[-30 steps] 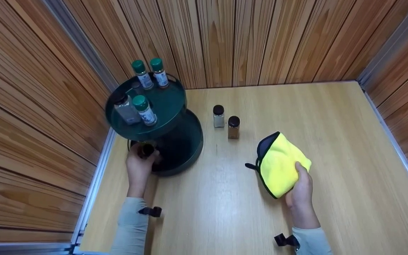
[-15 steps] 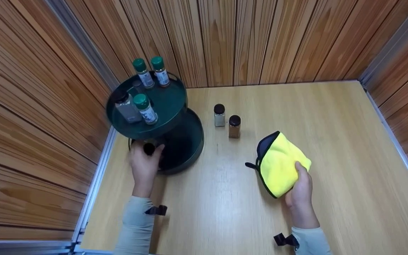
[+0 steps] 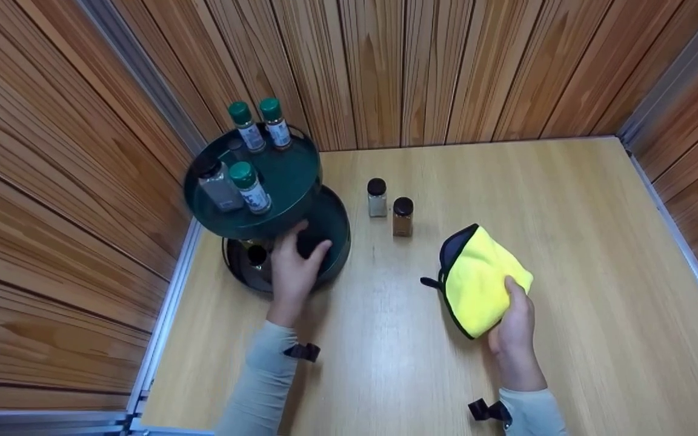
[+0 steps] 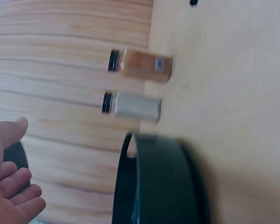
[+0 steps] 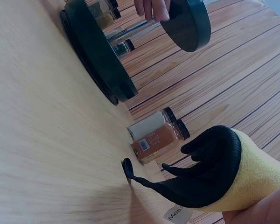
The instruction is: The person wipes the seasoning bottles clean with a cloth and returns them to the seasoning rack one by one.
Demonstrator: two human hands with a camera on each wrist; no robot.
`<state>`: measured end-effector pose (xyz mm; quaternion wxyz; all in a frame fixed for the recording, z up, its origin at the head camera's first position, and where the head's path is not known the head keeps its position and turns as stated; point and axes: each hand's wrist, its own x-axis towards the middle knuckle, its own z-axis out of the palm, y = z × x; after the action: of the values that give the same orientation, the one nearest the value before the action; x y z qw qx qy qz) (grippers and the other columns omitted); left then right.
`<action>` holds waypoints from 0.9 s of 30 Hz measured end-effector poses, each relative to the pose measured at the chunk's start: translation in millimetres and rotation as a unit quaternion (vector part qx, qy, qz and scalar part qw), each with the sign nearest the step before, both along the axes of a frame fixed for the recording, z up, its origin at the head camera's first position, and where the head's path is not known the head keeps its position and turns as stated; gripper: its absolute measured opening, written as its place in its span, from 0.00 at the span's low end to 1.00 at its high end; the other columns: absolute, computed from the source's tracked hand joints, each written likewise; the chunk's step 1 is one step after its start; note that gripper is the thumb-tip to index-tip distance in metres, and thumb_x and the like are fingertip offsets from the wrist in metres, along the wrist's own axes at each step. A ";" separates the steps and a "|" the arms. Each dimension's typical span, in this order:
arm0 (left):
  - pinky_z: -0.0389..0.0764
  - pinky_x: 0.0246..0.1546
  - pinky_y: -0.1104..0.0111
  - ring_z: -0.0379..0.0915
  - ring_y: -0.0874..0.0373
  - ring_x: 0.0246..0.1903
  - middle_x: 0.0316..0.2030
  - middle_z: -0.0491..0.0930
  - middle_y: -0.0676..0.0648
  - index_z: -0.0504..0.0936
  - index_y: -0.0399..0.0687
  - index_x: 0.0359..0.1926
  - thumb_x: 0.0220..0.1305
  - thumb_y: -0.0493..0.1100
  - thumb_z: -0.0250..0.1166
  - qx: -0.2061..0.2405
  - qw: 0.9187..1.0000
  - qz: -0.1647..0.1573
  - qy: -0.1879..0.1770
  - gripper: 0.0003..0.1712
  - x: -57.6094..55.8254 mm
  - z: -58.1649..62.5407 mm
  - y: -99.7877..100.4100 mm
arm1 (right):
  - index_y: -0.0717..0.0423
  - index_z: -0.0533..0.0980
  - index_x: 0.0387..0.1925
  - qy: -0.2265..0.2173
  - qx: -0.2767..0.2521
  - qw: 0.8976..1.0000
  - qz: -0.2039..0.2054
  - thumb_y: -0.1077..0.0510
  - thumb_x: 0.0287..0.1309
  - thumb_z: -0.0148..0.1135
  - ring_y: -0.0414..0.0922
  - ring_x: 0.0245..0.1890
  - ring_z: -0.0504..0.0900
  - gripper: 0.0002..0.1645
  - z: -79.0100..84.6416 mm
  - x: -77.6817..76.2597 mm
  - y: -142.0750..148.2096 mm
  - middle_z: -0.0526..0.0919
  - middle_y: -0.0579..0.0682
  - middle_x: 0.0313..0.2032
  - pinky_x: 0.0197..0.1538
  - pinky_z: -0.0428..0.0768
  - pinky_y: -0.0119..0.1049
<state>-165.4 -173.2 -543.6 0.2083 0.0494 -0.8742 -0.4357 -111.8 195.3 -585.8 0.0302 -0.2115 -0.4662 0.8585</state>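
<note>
My left hand [image 3: 296,269], fingers apart and holding nothing, reaches between the two tiers of a dark green round spice rack [image 3: 291,200]. Left of it, a dark-lidded jar [image 3: 257,255] stands on the lower tier; the left wrist view also shows the bare palm and fingers beside the rack. A folded yellow cloth [image 3: 485,284] with black edging is gripped by my right hand [image 3: 515,330], thumb on top. In the right wrist view the cloth's dark side and hanging loop [image 5: 127,170] show, and more jars [image 5: 105,16] stand on the lower tier.
Two dark-lidded jars, one pale [image 3: 377,204] and one brown [image 3: 402,223], stand on the wooden table [image 3: 385,339] right of the rack. The upper tier bears several jars, including a green-capped one [image 3: 255,197]. Wood-panelled walls [image 3: 428,72] enclose the table.
My left hand has let go of the dark-lidded jar on the lower tier and moved right, its fingers spreading. The right hand and the cloth stay in place.
</note>
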 end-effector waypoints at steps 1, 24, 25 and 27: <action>0.71 0.67 0.51 0.70 0.51 0.65 0.62 0.77 0.48 0.77 0.50 0.63 0.62 0.54 0.74 0.004 1.000 -0.006 -0.005 0.32 -2.2 -0.9 5.8 | 0.53 0.67 0.64 0.002 0.001 1.000 0.001 0.44 0.77 0.48 0.42 0.54 0.79 0.24 0.0 0.2 -0.1 0.79 0.47 0.54 0.56 0.77 0.33; 0.75 0.64 0.55 0.72 0.44 0.65 0.66 0.74 0.42 0.68 0.47 0.73 0.61 0.46 0.76 0.081 0.984 -0.063 -0.145 0.42 -59.1 -39.4 101.7 | 0.61 0.69 0.57 0.039 0.041 0.998 0.036 0.46 0.78 0.48 0.41 0.44 0.84 0.23 0.0 -1.2 -7.8 0.85 0.47 0.42 0.51 0.80 0.34; 0.75 0.64 0.54 0.72 0.44 0.65 0.66 0.74 0.42 0.68 0.47 0.73 0.61 0.45 0.76 0.081 0.984 -0.062 -0.144 0.42 -61.1 -41.2 104.6 | 0.61 0.69 0.57 0.040 0.042 0.998 0.034 0.47 0.78 0.48 0.42 0.44 0.85 0.22 0.1 -1.5 -8.2 0.85 0.47 0.41 0.50 0.81 0.35; 0.75 0.64 0.55 0.72 0.44 0.65 0.65 0.75 0.42 0.68 0.46 0.73 0.60 0.46 0.76 0.076 0.985 -0.061 -0.141 0.43 -65.2 -43.6 109.9 | 0.62 0.70 0.56 0.041 0.043 0.998 0.031 0.47 0.78 0.48 0.42 0.43 0.85 0.22 -0.1 -2.2 -8.7 0.86 0.47 0.41 0.50 0.81 0.35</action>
<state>-230.7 -63.3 -587.2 0.0514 0.0725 -0.8605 -0.5017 -113.9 186.5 -586.0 0.0321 -0.1599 -0.5073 0.8462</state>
